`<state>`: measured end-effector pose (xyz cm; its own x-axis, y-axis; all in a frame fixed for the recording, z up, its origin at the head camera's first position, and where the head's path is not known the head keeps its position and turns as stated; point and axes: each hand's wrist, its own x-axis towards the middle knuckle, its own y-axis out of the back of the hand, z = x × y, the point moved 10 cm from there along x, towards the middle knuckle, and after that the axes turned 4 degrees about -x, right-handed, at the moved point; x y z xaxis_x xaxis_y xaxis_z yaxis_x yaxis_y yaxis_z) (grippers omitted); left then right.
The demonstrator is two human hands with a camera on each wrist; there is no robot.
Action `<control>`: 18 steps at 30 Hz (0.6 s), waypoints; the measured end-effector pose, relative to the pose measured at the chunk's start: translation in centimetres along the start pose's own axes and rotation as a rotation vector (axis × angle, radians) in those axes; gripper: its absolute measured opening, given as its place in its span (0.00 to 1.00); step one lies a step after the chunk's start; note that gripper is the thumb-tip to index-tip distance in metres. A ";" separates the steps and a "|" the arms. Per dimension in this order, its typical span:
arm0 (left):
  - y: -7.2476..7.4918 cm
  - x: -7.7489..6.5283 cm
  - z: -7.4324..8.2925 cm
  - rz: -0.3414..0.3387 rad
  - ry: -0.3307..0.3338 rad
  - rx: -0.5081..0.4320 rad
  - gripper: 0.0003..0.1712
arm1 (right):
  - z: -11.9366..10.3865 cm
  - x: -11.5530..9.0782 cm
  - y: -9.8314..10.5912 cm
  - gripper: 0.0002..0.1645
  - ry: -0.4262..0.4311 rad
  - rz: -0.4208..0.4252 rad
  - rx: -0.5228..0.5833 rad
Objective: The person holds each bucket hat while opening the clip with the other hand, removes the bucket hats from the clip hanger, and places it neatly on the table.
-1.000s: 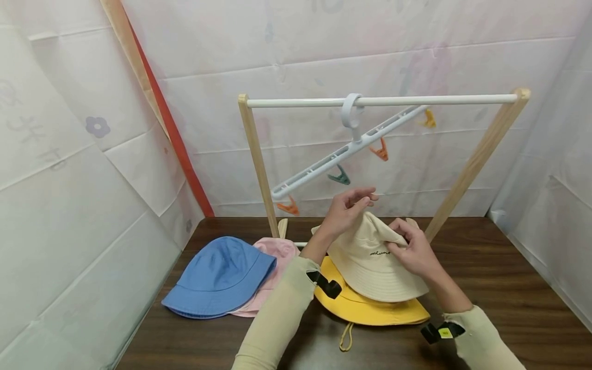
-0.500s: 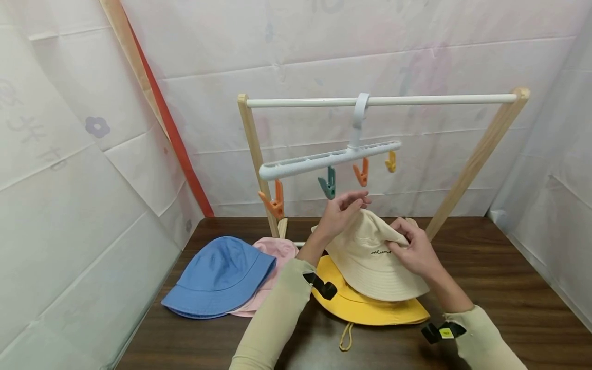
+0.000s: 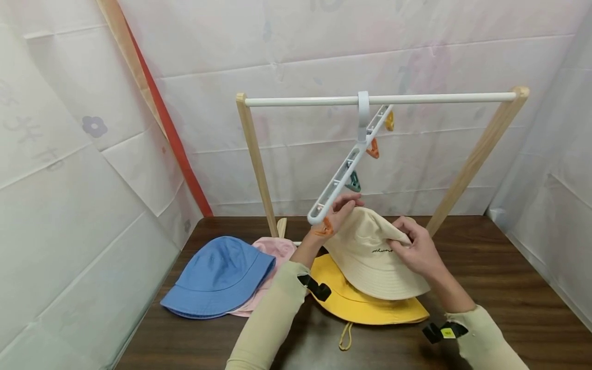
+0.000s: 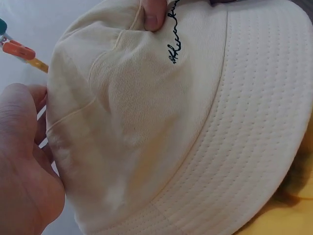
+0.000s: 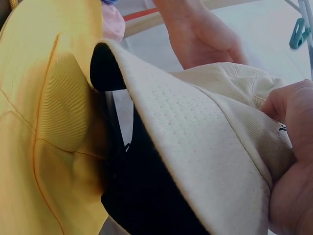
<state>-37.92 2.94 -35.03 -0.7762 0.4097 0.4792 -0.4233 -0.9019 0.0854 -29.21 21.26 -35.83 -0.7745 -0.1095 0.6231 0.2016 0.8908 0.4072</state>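
A cream bucket hat [image 3: 370, 270] with dark script on its crown is held tilted over a yellow bucket hat [image 3: 374, 312]. My right hand [image 3: 416, 246] pinches the right side of the crown between thumb and fingers. At the top left of the crown is my left hand [image 3: 343, 209], its fingers loosely extended along the fabric, also seen beside the crown [image 4: 122, 88] in the left wrist view. The cream brim's dark underside [image 5: 142, 196] shows in the right wrist view. Above hangs a white clip hanger [image 3: 344, 169], its near end overlapping the left hand.
A wooden-legged rack with a white rail [image 3: 300, 102] carries the hanger, which bears orange, green [image 3: 354, 182] and yellow clips. On the dark wooden table, a blue bucket hat [image 3: 219, 280] partly covers a pink hat [image 3: 279, 251] at left. Cloth walls [image 3: 324, 51] enclose the table.
The hanger has swung and turned on the rail, its near end now pointing down toward me. My left hand has shifted slightly left and down; the cream hat and right hand have barely moved.
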 end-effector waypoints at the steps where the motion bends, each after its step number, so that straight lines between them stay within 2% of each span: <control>1: 0.0 0.0 0.1 -0.005 -0.005 -0.015 0.22 | 0.0 0.0 0.0 0.13 0.000 -0.001 0.004; 6: 0.3 -0.5 0.5 0.010 0.008 -0.028 0.21 | -0.1 -0.1 0.0 0.12 -0.003 -0.015 0.011; 11: 0.8 -1.1 0.2 0.050 0.097 0.015 0.23 | -0.5 0.1 0.3 0.11 -0.002 -0.016 0.008; 15: 2.1 -1.1 -0.3 0.119 0.106 0.029 0.19 | -0.6 0.2 0.7 0.11 -0.005 -0.008 0.005; 18: 2.9 -1.3 -0.4 0.151 0.098 0.074 0.16 | -0.6 0.2 0.8 0.11 -0.012 -0.011 0.002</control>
<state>-38.34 -0.19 -35.76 -0.8717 0.2771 0.4041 -0.2658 -0.9603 0.0852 -28.86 21.63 -34.96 -0.7840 -0.1138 0.6102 0.1917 0.8906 0.4124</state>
